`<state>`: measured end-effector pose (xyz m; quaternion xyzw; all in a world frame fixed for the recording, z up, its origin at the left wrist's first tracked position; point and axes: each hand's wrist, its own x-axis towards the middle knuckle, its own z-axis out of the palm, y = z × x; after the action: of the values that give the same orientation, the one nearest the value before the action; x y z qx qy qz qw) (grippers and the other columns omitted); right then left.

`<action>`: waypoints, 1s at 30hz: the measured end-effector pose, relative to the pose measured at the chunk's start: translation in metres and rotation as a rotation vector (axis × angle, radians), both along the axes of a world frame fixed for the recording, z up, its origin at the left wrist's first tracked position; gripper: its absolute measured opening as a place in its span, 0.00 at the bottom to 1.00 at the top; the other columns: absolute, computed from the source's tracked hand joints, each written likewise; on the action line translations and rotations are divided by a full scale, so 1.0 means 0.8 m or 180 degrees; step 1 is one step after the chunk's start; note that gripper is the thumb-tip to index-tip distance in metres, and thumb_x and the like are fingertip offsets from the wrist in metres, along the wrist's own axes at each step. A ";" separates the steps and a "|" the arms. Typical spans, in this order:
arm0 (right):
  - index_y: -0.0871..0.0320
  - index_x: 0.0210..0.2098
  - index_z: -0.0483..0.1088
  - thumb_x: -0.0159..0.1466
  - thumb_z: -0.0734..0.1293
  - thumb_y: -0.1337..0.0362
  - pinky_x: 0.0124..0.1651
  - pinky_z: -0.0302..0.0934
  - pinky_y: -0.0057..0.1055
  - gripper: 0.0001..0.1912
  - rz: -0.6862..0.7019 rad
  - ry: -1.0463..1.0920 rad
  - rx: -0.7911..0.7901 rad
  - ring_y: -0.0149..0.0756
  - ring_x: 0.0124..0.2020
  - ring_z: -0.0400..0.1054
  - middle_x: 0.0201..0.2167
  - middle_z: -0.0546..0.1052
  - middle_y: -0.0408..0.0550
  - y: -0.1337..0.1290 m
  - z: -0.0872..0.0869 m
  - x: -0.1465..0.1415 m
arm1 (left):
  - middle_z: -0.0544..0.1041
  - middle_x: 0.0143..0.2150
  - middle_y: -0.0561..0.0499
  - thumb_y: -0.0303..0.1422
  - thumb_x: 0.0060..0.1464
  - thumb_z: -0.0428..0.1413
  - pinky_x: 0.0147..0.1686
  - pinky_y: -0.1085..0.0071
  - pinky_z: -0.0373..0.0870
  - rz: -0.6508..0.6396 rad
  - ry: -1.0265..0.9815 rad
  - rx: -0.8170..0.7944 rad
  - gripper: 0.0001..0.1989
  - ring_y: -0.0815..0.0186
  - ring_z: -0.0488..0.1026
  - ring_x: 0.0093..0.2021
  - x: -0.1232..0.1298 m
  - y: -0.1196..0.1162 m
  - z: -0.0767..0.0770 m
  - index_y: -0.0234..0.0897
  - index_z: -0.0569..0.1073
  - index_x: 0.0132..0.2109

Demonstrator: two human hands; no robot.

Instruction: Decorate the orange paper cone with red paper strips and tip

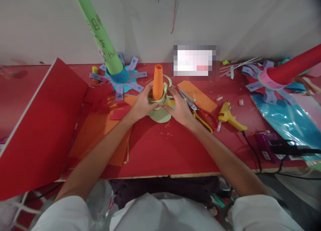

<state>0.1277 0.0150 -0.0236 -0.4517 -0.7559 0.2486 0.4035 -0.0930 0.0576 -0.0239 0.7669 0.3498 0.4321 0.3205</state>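
Observation:
An orange paper cone (157, 82) stands upright in the middle of the table, its narrow end up. Around its foot runs a pale green paper band (157, 103), and beneath that lies a flat, round-edged pale green paper piece (161, 117). My left hand (143, 105) curves round the band from the left, thumb along the front. From the right, my right hand (180, 108) closes on the same band, and the two thumbs nearly meet in front. Fingertips behind the band are partly hidden.
Scissors with red handles (209, 116) and a yellow glue gun (228, 117) lie to the right, near a purple power strip (267, 145). A green paper tube (104, 43) stands back left; a red tube (301, 65) leans right. Orange sheets (94, 134) and a red board (45, 124) are left.

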 end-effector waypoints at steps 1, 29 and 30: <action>0.51 0.71 0.61 0.72 0.71 0.51 0.67 0.69 0.58 0.32 -0.0013 -0.0028 -0.0054 0.53 0.67 0.70 0.69 0.73 0.58 0.004 -0.002 -0.003 | 0.74 0.67 0.40 0.58 0.53 0.69 0.65 0.53 0.73 0.0031 0.0077 -0.0039 0.46 0.48 0.75 0.65 0.001 -0.001 -0.001 0.42 0.65 0.70; 0.52 0.49 0.76 0.77 0.59 0.61 0.48 0.73 0.41 0.14 -0.0777 -0.0322 0.0481 0.42 0.44 0.78 0.46 0.83 0.52 -0.083 0.042 0.052 | 0.82 0.41 0.45 0.44 0.60 0.62 0.43 0.56 0.73 0.0864 0.2833 -0.0154 0.10 0.50 0.78 0.42 -0.153 -0.047 0.043 0.44 0.75 0.38; 0.51 0.49 0.76 0.77 0.59 0.61 0.49 0.73 0.42 0.14 -0.0836 -0.0380 0.0485 0.43 0.44 0.78 0.45 0.83 0.52 -0.089 0.043 0.059 | 0.82 0.40 0.45 0.42 0.61 0.61 0.42 0.57 0.72 0.0882 0.2834 -0.0197 0.08 0.51 0.78 0.41 -0.152 -0.047 0.046 0.44 0.76 0.40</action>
<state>0.1749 -0.0559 0.0111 -0.5287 -0.7296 0.1084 0.4199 -0.2146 0.0201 0.0131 0.8139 0.5652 0.0890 0.1012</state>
